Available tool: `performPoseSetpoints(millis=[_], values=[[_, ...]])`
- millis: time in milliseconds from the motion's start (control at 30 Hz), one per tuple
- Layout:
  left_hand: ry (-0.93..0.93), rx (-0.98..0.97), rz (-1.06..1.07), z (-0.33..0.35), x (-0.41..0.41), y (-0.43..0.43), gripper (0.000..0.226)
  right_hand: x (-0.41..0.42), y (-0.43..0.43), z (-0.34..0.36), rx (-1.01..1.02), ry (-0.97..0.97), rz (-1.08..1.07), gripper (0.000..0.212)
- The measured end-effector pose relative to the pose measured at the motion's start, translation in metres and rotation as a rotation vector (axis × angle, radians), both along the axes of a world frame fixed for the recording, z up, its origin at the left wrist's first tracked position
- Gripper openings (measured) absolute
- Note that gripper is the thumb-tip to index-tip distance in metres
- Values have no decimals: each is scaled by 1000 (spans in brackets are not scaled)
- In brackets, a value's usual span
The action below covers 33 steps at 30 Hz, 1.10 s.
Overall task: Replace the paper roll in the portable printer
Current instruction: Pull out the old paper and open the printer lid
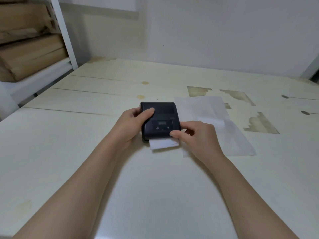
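A small black portable printer [161,118] lies flat on the pale wooden table [86,152], its lid shut. A short white paper strip [163,144] sticks out of its near edge. My left hand [133,123] grips the printer's left side, thumb resting on top. My right hand [195,137] holds the near right corner, thumb on the printer's front edge just above the paper strip. The roll itself is hidden inside.
A loose sheet of thin white paper [224,131] lies on the table just right of the printer, partly under my right hand. Brown paper-wrapped packages [29,54] sit on a white shelf [67,37] at the back left. A wall closes the far side.
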<state>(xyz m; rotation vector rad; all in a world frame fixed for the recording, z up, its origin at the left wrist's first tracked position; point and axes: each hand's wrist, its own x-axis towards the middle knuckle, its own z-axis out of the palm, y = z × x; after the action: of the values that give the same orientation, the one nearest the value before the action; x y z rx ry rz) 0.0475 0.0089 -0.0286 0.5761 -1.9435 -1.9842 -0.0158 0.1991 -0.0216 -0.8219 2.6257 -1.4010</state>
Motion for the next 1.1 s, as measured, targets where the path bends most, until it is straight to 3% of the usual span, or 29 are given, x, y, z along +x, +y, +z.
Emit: performPoseSetpoints(millis=[233,300,400,467,533,667,800,900,1100], values=[[-34,-114,-11,-4,0,-7,28,-1,-1,0,133,71,-5,25],[-42,-146,46,-7,-3,-6,45,-2,-1,-1,143,86,-12,27],[-43,-351,125,-3,0,-9,66,-3,0,-2,128,91,-19,27],[-29,-367,-54,1,8,-15,68,-5,2,-2,126,76,-8,29],[-91,-334,-290,6,17,-20,84,-6,4,-3,140,82,36,32],[-130,-434,-426,5,21,-28,108,-9,6,-3,146,103,106,37],[-87,-475,-344,8,20,-29,110,-9,7,-2,123,133,100,29],[-58,-456,-274,11,18,-32,104,-8,6,1,-30,88,29,19],[34,-183,-121,16,7,-22,85,-7,-2,2,-279,30,-14,46]])
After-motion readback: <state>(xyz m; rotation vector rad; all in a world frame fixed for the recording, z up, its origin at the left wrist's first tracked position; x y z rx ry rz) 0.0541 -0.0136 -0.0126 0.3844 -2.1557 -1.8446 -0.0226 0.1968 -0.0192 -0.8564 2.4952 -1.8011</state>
